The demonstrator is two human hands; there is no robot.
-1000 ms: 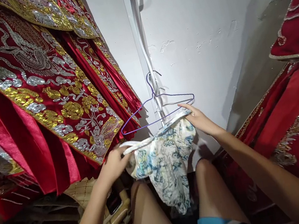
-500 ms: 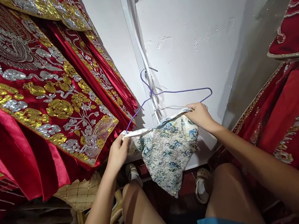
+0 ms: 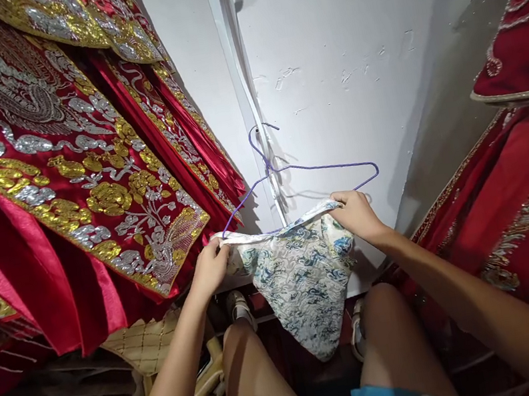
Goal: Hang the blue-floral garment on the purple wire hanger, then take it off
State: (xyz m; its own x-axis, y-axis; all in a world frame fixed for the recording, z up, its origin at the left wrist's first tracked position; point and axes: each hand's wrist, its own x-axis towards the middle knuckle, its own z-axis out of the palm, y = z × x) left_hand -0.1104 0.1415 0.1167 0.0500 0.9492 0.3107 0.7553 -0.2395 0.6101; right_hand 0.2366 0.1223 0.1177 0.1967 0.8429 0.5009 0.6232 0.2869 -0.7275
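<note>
Holding white-and-blue patterned cloth (image 3: 304, 286) at thin purple triangular hanger (image 3: 325, 166).
My left hand (image 3: 209, 269) pinches one top corner; right hand (image 3: 357, 215), the other.

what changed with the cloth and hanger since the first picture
The patterned cloth hangs flatter and more spread. The purple hanger has turned, its right end now further right; its left end, in full view before, now disappears at the cloth's white edge by the left hand. That hand and the right hand keep their grip; the hook stays by the white pole.
</note>
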